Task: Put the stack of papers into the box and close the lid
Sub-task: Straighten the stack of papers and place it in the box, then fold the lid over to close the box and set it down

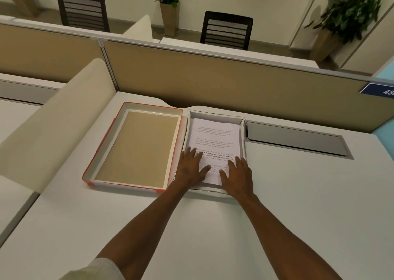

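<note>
White printed sheets form the stack of papers, which lies flat inside the box, a shallow white cardboard tray on the worktop. The stack sits within the box walls with a narrow margin on the far and right sides.

Left hand and right hand both rest palm-down on the near end of the stack. The grip of each hand is spread flat, fingers extended, holding nothing; contact is pressure only, apparently to seat the sheets.

Handling, as a judgement: the stack looks thin and light, flexible rather than stiff, and individual sheets are likely to slide over one another. If repositioning is needed, take hold at opposite long edges and keep the stack level.

The lid lies just beside the box on its left, inverted, showing a tan inner panel, white inner walls and a red-orange outer edge. It is probably light but rigid enough to lift by its two long sides. It must be turned over before fitting. Thin cardboard walls may buckle if pressed unevenly, so lower it squarely over all four box walls.

Count:
- stack of papers: one
- box: one
- lid: one
- hands: two

Papers are placed; lid closure is not yet done.
</note>
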Available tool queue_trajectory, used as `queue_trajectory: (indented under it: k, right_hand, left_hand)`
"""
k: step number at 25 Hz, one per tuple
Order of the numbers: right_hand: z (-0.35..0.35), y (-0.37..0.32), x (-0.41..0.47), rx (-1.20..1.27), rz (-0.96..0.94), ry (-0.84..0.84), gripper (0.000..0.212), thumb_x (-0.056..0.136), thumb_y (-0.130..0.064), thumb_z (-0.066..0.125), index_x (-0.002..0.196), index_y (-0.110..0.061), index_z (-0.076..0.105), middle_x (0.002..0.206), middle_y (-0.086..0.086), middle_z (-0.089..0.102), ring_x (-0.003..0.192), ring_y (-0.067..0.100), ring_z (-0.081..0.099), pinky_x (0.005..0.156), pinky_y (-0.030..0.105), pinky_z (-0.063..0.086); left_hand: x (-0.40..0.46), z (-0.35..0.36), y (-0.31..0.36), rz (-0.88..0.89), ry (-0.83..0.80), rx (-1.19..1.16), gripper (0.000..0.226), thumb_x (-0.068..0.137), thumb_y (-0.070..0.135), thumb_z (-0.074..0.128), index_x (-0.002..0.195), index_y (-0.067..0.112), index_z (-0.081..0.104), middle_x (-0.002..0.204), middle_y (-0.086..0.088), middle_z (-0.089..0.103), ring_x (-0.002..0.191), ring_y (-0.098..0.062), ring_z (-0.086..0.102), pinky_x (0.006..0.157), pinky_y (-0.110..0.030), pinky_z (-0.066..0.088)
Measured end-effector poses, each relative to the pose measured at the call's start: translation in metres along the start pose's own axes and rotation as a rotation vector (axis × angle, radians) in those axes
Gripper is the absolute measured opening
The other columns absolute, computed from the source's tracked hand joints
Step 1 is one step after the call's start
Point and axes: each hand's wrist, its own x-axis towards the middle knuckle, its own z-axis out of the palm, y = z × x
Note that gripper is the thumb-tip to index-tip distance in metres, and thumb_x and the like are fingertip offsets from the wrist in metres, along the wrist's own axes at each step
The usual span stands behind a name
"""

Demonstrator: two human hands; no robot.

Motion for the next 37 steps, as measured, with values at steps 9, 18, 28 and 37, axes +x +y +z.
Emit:
queue_trajectory:
  k: [9,18,28,37]
  right_hand:
    - [0.011,-0.113,-0.048,0.271,-0.338,-0.055,0.066,0.096,-0.053,0.043,0.154,-0.025,0.028,0.164,-0.001,0.02,0.152,0.02,0.013,0.121,0.04,0.012]
    - [0.048,-0.138,-0.07,0.064,-0.446,-0.19,0.065,0.099,-0.052,0.031,0.157,-0.026,0.015,0.167,0.002,-0.003,0.154,0.023,-0.003,0.121,0.041,0.003]
    - [0.046,-0.143,-0.075,0.023,-0.426,-0.18,0.062,0.102,-0.047,0.031,0.157,-0.029,0.01,0.166,0.0,-0.006,0.154,0.022,-0.003,0.121,0.039,0.002]
    - [0.047,-0.149,-0.078,0.053,-0.409,-0.121,0.064,0.098,-0.044,0.036,0.156,-0.022,0.02,0.166,0.004,0.005,0.153,0.026,0.006,0.122,0.043,0.01]
  left_hand:
    - [-0.059,-0.046,-0.1,-0.273,0.312,-0.18,0.063,0.094,0.05,0.059,0.145,0.016,0.048,0.157,-0.011,0.041,0.15,-0.03,0.027,0.119,-0.048,0.031]
    - [-0.104,-0.075,-0.185,-0.551,0.335,0.122,0.084,0.087,0.051,0.062,0.155,0.016,0.029,0.162,-0.023,0.022,0.152,-0.043,0.01,0.118,-0.066,0.002]
    - [-0.115,-0.087,-0.198,-0.675,0.518,-0.125,0.097,0.078,0.032,0.075,0.156,0.013,0.02,0.161,-0.023,0.013,0.147,-0.042,0.016,0.112,-0.06,0.032]
    - [-0.121,-0.111,-0.222,-0.754,0.525,-0.423,0.07,0.082,0.017,0.071,0.145,0.002,0.045,0.137,-0.024,0.056,0.124,-0.042,0.055,0.106,-0.05,0.047]
